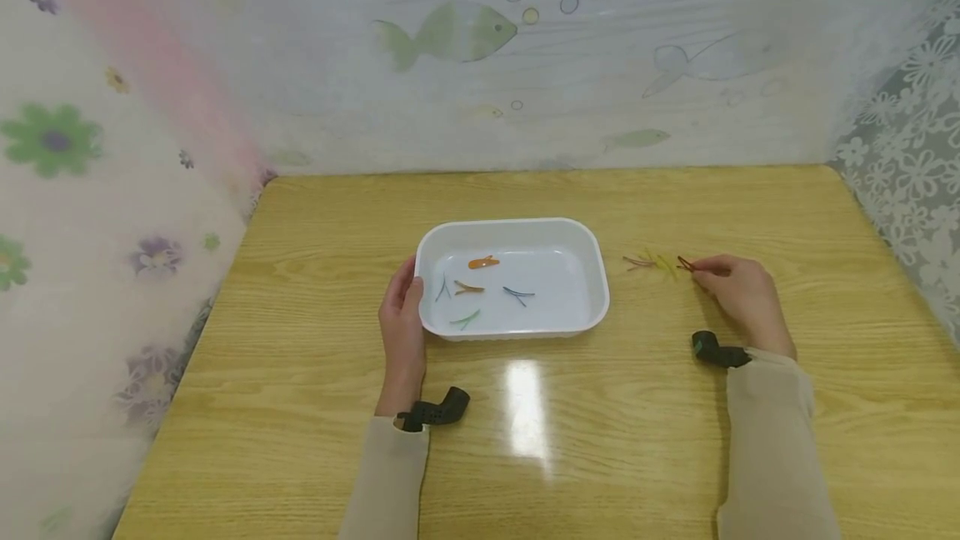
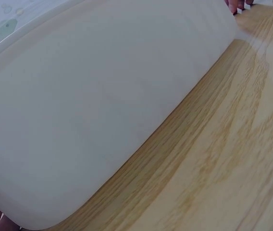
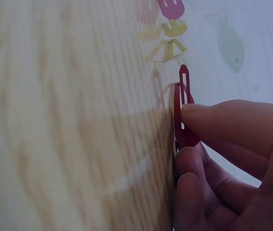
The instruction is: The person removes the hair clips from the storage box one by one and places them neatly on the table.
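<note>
A white plastic tray (image 1: 517,333) stands on the table with several open snap hair clips inside, among them an orange hair clip (image 1: 483,262), a blue hair clip (image 1: 519,296) and a green hair clip (image 1: 467,320). My left hand (image 1: 401,315) holds the tray's left end, thumb at the rim and fingers along the outer wall. To the right of the tray, my right hand (image 1: 738,290) pinches a red hair clip (image 3: 184,106) between thumb and fingers, close to the tabletop. Just left of it lie yellow hair clips (image 1: 665,265) and a pink hair clip (image 1: 639,262).
The wood-grain table (image 1: 600,440) meets a patterned curtain (image 1: 450,107) with fish drawings at the back. A flowered sheet (image 1: 112,273) hangs on the left and a lace-patterned one (image 1: 915,148) on the right. Each wrist carries a black camera mount.
</note>
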Tool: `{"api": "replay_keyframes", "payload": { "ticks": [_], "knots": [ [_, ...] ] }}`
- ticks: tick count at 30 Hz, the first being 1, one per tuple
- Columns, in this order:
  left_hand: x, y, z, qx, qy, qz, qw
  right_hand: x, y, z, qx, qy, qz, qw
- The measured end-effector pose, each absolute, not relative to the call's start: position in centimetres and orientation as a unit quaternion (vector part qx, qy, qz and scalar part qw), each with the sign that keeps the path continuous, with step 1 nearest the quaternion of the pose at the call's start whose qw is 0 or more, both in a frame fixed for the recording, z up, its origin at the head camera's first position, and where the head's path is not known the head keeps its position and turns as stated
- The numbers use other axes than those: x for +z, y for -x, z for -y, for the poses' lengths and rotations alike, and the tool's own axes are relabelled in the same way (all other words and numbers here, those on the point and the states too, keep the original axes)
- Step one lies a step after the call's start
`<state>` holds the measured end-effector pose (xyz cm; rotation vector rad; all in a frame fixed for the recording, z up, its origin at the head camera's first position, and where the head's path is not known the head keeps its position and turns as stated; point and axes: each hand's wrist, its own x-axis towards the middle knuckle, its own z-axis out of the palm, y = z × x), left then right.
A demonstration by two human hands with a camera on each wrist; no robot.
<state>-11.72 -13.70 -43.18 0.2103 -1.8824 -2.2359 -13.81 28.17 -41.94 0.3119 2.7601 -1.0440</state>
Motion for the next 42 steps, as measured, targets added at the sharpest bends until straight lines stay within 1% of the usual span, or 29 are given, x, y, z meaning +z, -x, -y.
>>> {"api": "replay_keyframes", "payload": {
  "ticks": [12,21,28,32,37,42],
  "knots": [
    [-43.0,11.7,13.7,-0.756,-0.077,0.642,0.102,-41.9,14.0,-28.4,-0.347,-0.100,-0.928,0.087],
    [-43.1,11.8,13.7,-0.753,-0.079,0.645,0.102,-42.0,14.1,-28.4,-0.345,-0.112,-0.929,0.071],
    [-44.1,12.1,14.0,-0.761,-0.077,0.635,0.107,-41.6,13.9,-28.0,-0.357,-0.135,-0.924,0.024],
    [-44.9,12.4,14.2,-0.759,-0.077,0.636,0.114,-41.3,13.8,-27.7,-0.384,-0.139,-0.913,0.014],
    [-45.0,12.5,14.2,-0.756,-0.074,0.640,0.116,-40.8,13.9,-27.1,-0.403,-0.123,-0.907,0.005],
    [-44.1,12.2,13.8,-0.760,-0.075,0.636,0.108,-40.0,14.0,-26.1,-0.430,-0.094,-0.898,-0.004]
  ]
}}
